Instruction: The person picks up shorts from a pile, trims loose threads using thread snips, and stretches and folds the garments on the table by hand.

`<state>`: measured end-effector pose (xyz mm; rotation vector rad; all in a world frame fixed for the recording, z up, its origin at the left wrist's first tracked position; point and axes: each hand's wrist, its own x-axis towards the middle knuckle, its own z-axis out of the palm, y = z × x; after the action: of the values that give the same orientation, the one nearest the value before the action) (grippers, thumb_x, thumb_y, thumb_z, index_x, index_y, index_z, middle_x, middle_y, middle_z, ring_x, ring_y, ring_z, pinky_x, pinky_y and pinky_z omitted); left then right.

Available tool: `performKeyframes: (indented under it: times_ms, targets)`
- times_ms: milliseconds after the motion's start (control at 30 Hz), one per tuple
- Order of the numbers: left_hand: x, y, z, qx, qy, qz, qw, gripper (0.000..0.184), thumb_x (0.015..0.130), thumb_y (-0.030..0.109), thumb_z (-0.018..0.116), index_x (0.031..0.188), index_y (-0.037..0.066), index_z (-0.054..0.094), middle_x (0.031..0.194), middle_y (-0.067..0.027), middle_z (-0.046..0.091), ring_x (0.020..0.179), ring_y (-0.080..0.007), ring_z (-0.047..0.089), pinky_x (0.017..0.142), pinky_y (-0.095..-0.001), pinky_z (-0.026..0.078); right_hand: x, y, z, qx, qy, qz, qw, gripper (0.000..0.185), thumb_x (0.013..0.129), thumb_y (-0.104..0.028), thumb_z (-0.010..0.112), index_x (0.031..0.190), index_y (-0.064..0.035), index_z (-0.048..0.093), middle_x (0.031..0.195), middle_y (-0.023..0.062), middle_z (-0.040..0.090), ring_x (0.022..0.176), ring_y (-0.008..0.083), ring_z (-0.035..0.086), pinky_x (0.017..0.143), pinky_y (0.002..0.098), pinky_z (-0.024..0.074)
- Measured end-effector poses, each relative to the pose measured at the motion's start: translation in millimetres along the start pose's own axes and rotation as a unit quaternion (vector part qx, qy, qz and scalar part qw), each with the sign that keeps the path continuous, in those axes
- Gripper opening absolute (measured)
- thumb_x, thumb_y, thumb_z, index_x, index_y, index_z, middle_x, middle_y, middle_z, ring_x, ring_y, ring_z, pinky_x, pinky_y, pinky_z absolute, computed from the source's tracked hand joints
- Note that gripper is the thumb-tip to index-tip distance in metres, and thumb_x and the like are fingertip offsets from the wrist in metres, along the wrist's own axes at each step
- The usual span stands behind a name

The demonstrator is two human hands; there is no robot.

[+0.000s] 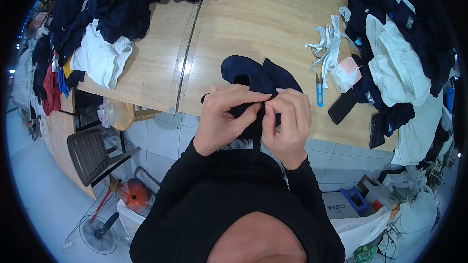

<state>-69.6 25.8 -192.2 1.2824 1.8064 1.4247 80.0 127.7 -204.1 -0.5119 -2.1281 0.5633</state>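
Two narrow pinches noted: your left hand (225,117) and right hand (289,122) grip folded navy cloth (263,77), its rounded bulk just beyond your fingertips. Slim blue-handled snips (320,95) lie right of them on smooth, wood-grained tabletop (248,29).

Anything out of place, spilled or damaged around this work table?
Only the loose white strips lying tangled near the blue-handled snips look untidy. I see no spill or clear damage, though the navy garment being handled is partly covered.
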Motion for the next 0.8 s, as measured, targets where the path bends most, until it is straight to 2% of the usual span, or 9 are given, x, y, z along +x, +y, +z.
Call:
performKeyframes:
  times_ms: [133,233,300,367,467,567,667,767,800]
  targets:
    - [-4.3,-8.1,14.1,-0.022,0.055,0.019,0.998,0.020,0.088,-0.005,0.082,0.107,0.002,0.083,0.092,-0.0086,0.080,0.081,-0.0153,0.072,0.079,-0.0276,0.051,-2.3,-1.4,-6.5,0.018,0.013,-0.005,1.000,0.017,0.085,0.005,0.078,0.098,-0.0025,0.070,0.098,0.0137,0.069,0.091,0.0362,0.069,0.079,0.0445,0.0546]
    - [-9.9,-10.5,22.3,-0.122,0.100,-0.047,0.986,0.011,0.095,-0.005,0.080,0.105,-0.001,0.079,0.094,-0.0061,0.078,0.083,-0.0092,0.069,0.076,-0.0238,0.050,-13.3,32.0,-23.5,-0.015,0.042,0.116,0.992,0.013,0.090,0.004,0.074,0.101,-0.0018,0.071,0.100,0.0160,0.070,0.091,0.0373,0.068,0.082,0.0448,0.0549]
    - [-13.0,-14.5,24.7,-0.192,0.119,-0.075,0.971,0.006,0.099,-0.004,0.079,0.103,-0.003,0.075,0.094,-0.0039,0.076,0.084,-0.0058,0.067,0.075,-0.0219,0.050,-28.8,82.4,-32.5,-0.081,0.029,0.254,0.963,0.009,0.097,-0.003,0.071,0.105,0.0002,0.071,0.103,0.0182,0.072,0.095,0.0398,0.068,0.087,0.0455,0.0544]
    - [-14.1,-11.0,19.3,-0.205,0.104,-0.099,0.968,0.008,0.103,0.000,0.076,0.106,0.000,0.068,0.096,-0.0008,0.069,0.085,-0.0035,0.062,0.077,-0.0214,0.048,-58.9,140.9,-34.3,-0.253,-0.016,0.247,0.935,0.017,0.100,-0.008,0.071,0.113,0.0028,0.071,0.115,0.0212,0.074,0.108,0.0421,0.070,0.096,0.0462,0.0551]
    - [-13.8,-19.6,18.7,-0.239,0.114,-0.121,0.957,0.009,0.106,0.002,0.072,0.107,0.002,0.063,0.096,0.0004,0.066,0.085,-0.0028,0.059,0.077,-0.0209,0.046,-118.1,192.4,-34.2,-0.338,-0.039,0.188,0.921,0.024,0.101,-0.011,0.071,0.120,0.0032,0.072,0.127,0.0244,0.074,0.120,0.0436,0.070,0.103,0.0474,0.0551]
    - [-15.5,-26.7,17.7,-0.253,0.118,-0.111,0.954,0.010,0.109,0.003,0.069,0.109,0.003,0.059,0.100,0.0001,0.064,0.088,-0.0034,0.058,0.081,-0.0210,0.047,-137.0,194.5,-35.5,-0.330,-0.058,0.202,0.920,0.027,0.101,-0.009,0.070,0.125,0.0029,0.072,0.132,0.0256,0.074,0.124,0.0425,0.071,0.105,0.0457,0.0565]
    - [-16.1,-33.2,16.4,-0.247,0.105,-0.097,0.958,0.011,0.109,0.002,0.068,0.112,0.004,0.057,0.106,-0.0018,0.063,0.095,-0.0052,0.060,0.086,-0.0223,0.049,-131.5,189.3,-39.4,-0.355,-0.073,0.204,0.909,0.024,0.103,-0.008,0.066,0.124,0.0024,0.072,0.123,0.0243,0.077,0.114,0.0439,0.074,0.095,0.0453,0.0596]
    - [-13.8,-26.7,12.5,-0.213,0.086,-0.091,0.969,0.012,0.109,0.001,0.066,0.111,0.004,0.055,0.104,-0.0017,0.060,0.093,-0.0057,0.058,0.085,-0.0228,0.048,-112.9,169.6,-52.6,-0.299,-0.073,0.257,0.916,0.021,0.108,-0.006,0.060,0.124,0.0008,0.071,0.109,0.0200,0.078,0.102,0.0330,0.079,0.083,0.0410,0.0606]
    - [-13.2,-25.4,11.9,-0.214,0.081,-0.083,0.970,0.012,0.109,0.001,0.066,0.110,0.004,0.055,0.103,-0.0014,0.059,0.091,-0.0059,0.057,0.085,-0.0230,0.048,-104.2,156.6,-54.5,-0.208,-0.045,0.327,0.921,0.022,0.109,-0.006,0.058,0.126,-0.0001,0.070,0.106,0.0176,0.077,0.098,0.0281,0.077,0.080,0.0383,0.0592]
